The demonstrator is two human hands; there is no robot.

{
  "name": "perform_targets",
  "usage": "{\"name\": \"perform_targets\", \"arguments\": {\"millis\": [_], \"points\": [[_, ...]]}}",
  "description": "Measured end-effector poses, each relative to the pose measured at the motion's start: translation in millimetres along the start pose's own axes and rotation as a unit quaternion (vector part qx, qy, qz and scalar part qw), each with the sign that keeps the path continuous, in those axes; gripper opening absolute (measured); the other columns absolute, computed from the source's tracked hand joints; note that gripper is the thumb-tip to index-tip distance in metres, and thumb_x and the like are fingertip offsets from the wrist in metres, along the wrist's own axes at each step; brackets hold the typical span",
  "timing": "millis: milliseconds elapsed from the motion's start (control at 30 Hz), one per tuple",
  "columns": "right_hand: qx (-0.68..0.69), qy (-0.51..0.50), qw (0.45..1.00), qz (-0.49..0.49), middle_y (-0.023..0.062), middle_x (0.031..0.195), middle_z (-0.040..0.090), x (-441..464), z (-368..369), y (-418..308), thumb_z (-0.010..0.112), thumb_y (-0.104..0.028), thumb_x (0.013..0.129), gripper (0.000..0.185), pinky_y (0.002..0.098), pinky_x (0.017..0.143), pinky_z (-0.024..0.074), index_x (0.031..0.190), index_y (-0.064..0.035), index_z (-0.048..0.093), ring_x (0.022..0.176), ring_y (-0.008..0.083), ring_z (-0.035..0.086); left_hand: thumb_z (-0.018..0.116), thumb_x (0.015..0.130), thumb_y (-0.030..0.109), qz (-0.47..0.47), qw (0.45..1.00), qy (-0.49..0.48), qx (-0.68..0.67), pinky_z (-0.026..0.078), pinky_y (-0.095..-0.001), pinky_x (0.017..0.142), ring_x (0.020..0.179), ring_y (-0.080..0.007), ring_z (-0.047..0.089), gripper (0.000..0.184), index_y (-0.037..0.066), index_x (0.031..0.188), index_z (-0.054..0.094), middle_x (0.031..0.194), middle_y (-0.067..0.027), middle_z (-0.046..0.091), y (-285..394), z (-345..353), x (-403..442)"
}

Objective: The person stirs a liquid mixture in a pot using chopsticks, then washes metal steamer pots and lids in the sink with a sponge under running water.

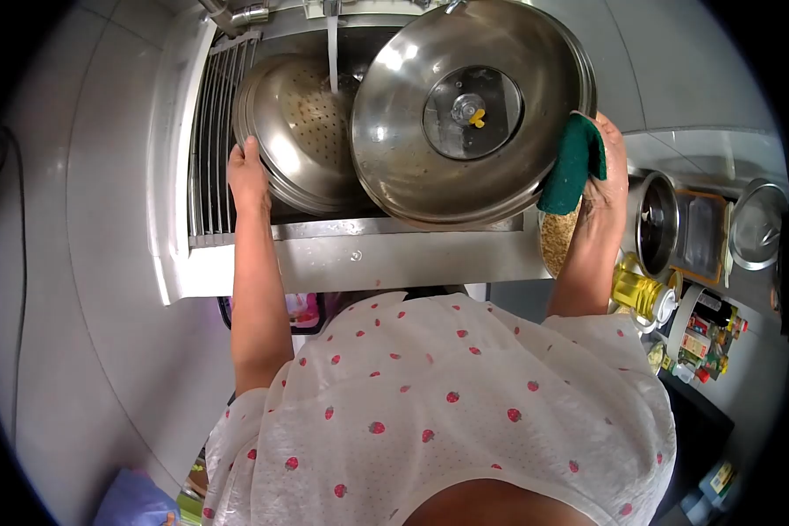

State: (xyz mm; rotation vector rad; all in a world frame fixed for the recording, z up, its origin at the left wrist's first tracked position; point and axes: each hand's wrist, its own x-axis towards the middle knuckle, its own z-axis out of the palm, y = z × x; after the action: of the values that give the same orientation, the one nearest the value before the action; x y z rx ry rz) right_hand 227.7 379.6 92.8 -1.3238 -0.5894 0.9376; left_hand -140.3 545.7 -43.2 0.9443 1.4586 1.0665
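Note:
Under the running tap water (332,53), a steel steamer tray (276,114) with a perforated middle leans in the sink. My left hand (250,180) is closed on its near left rim. To its right a large steel pot lid (394,167) is held up with its inside towards me; a round glass window and a small yellow piece (477,118) sit at its centre. My right hand (612,162) grips the lid's right edge, with a green scouring pad (574,167) between thumb and lid. The fingers behind the lid are hidden.
A metal rack (223,140) lines the sink's left side, and the wet steel front edge (394,263) runs before me. At right stand a steel pot (656,223), an oil bottle (638,292), a glass lid (757,223) and several seasoning containers (706,333).

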Motion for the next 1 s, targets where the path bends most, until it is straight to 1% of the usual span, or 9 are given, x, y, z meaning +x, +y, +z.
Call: {"name": "perform_targets", "arguments": {"millis": [67, 167, 367, 433, 500, 533, 767, 900, 1000], "points": [[0.019, -0.010, 1.000, -0.001, 0.0036, 0.064, 0.058, -1.3, 0.8, -0.1, 0.058, -0.008, 0.081, 0.010, 0.0189, 0.047, 0.0448, 0.079, 0.0007, 0.058, 0.051, 0.0083, 0.055, 0.050, 0.090, 0.021, 0.006, 0.995, -0.007, 0.102, 0.043, -0.0290, 0.079, 0.090, -0.0193, 0.054, 0.034, -0.004, 0.113, 0.048, 0.101, -0.0119, 0.058, 1.9, -4.6, -1.9], [0.061, 0.024, 0.998, -0.007, 0.0050, 0.068, 0.061, -9.3, 2.5, -3.9, 0.057, -0.007, 0.082, 0.008, 0.0195, 0.049, 0.0474, 0.081, 0.0009, 0.059, 0.053, 0.0091, 0.057, 0.052, 0.087, 0.013, 0.370, 0.846, 0.139, 0.358, 0.045, -0.0293, 0.077, 0.090, -0.0220, 0.057, 0.032, -0.002, 0.116, 0.050, 0.101, -0.0159, 0.057, 7.2, -1.8, -22.1], [0.211, 0.178, 0.961, -0.010, 0.0096, 0.079, 0.063, -10.6, -16.9, 21.8, 0.057, -0.005, 0.081, 0.010, 0.0252, 0.060, 0.0541, 0.090, -0.0008, 0.059, 0.067, 0.0162, 0.062, 0.058, 0.086, 0.026, 0.047, 0.995, -0.061, 0.061, 0.046, -0.0245, 0.068, 0.077, -0.0093, 0.054, 0.037, -0.002, 0.110, 0.053, 0.087, -0.0041, 0.058, -13.8, 28.5, -52.3], [0.226, 0.130, 0.965, -0.014, 0.0100, 0.082, 0.064, -9.9, -25.2, 35.6, 0.059, -0.006, 0.081, 0.012, 0.0265, 0.065, 0.0542, 0.092, -0.0019, 0.060, 0.071, 0.0170, 0.062, 0.058, 0.086, 0.031, -0.061, 0.996, -0.070, -0.016, 0.047, -0.0257, 0.071, 0.079, -0.0114, 0.056, 0.043, -0.003, 0.111, 0.051, 0.087, -0.0050, 0.060, 0.9, 34.9, -59.0], [0.211, 0.173, 0.962, -0.005, 0.0106, 0.084, 0.064, -14.2, -14.4, 40.8, 0.061, -0.007, 0.080, 0.015, 0.0262, 0.067, 0.0538, 0.094, -0.0015, 0.060, 0.073, 0.0168, 0.062, 0.058, 0.086, 0.031, -0.307, 0.905, -0.198, -0.217, 0.046, -0.0331, 0.080, 0.090, -0.0197, 0.057, 0.040, -0.002, 0.109, 0.052, 0.101, -0.0103, 0.059, 16.9, 35.7, -62.0], [0.230, 0.175, 0.957, -0.008, 0.0101, 0.084, 0.064, -14.7, -5.9, 43.5, 0.062, -0.007, 0.079, 0.018, 0.0255, 0.066, 0.0534, 0.096, -0.0018, 0.060, 0.072, 0.0165, 0.062, 0.058, 0.085, 0.024, -0.337, 0.884, -0.186, -0.265, 0.045, -0.0376, 0.085, 0.096, -0.0250, 0.055, 0.036, -0.003, 0.108, 0.051, 0.104, -0.0129, 0.058, 19.8, 39.3, -64.1], [0.260, 0.027, 0.955, 0.140, 0.0060, 0.072, 0.062, 12.1, 9.5, 82.7, 0.055, -0.013, 0.086, 0.012, 0.0234, 0.054, 0.0536, 0.089, -0.0030, 0.061, 0.060, 0.0131, 0.061, 0.053, 0.077, 0.006, -0.283, 0.911, -0.163, -0.251, 0.048, -0.0371, 0.080, 0.087, -0.0244, 0.057, 0.025, -0.005, 0.099, 0.053, 0.095, -0.0129, 0.059, -9.3, -3.4, -54.4], [0.173, 0.002, 0.956, 0.236, 0.0036, 0.069, 0.059, 31.3, 23.2, 114.8, 0.053, -0.020, 0.090, 0.020, 0.0231, 0.046, 0.0493, 0.092, -0.0012, 0.059, 0.055, 0.0104, 0.057, 0.055, 0.072, 0.001, -0.196, 0.950, -0.122, -0.210, 0.049, -0.0350, 0.077, 0.082, -0.0224, 0.057, 0.027, -0.006, 0.097, 0.053, 0.091, -0.0113, 0.058, -11.5, -29.9, -54.5], [-0.027, 0.047, 0.977, 0.209, 0.0046, 0.068, 0.059, 57.4, 24.4, 144.0, 0.063, -0.030, 0.083, 0.033, 0.0228, 0.048, 0.0436, 0.086, 0.0030, 0.062, 0.055, 0.0104, 0.054, 0.055, 0.071, -0.002, -0.149, 0.963, -0.075, -0.213, 0.049, -0.0346, 0.075, 0.080, -0.0220, 0.058, 0.023, -0.006, 0.094, 0.055, 0.089, -0.0118, 0.058, 11.1, -24.6, -66.3]]}}
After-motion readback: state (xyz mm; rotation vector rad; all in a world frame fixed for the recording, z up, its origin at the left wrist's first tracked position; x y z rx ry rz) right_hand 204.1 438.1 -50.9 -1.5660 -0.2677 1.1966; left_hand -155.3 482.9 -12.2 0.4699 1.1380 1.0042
